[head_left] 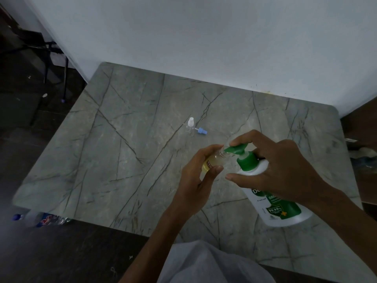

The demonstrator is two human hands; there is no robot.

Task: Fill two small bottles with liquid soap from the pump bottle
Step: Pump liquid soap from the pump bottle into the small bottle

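Observation:
A white pump bottle (283, 209) with a green label and green pump head (237, 149) stands on the marble table (114, 152) at the right. My right hand (281, 166) rests over it, fingers on the pump head and thumb near the neck. My left hand (195, 180) holds a small clear bottle (214, 161) with yellowish liquid inside, its open mouth right under the pump's spout. A second small clear bottle (190, 125) with a white cap stands farther back near the table's middle. A loose blue cap (202, 131) lies beside it.
A white wall (204, 37) runs along the table's far edge. On the dark floor at the lower left lies a plastic water bottle (40, 219). Chair legs (65, 78) stand at the upper left. My clothed knee (204, 262) is below the table's near edge.

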